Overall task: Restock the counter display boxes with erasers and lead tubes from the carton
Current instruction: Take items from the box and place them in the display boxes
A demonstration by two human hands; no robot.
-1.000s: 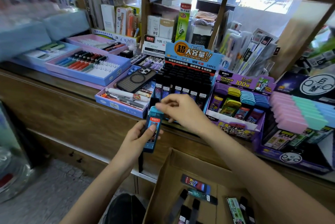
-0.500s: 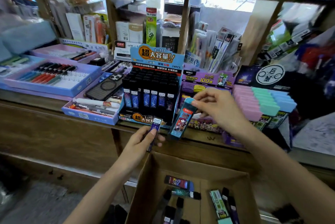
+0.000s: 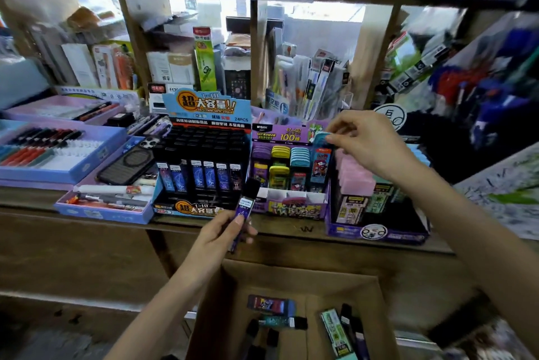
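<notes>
Right hand (image 3: 364, 142) pinching a teal-capped lead tube (image 3: 320, 165) by its cap, lower end below the pinch inside the purple display box (image 3: 291, 209), left hand (image 3: 217, 233) gripping a black-capped tube (image 3: 246, 203) cap up, carton (image 3: 306, 275) beneath both hands

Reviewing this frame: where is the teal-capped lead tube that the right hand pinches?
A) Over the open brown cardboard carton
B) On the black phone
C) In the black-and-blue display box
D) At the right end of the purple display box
D: the right hand pinches the teal-capped lead tube by its top at the right end of the purple display box, beside the teal caps, while the left hand holds a black-capped purple lead tube.
</notes>
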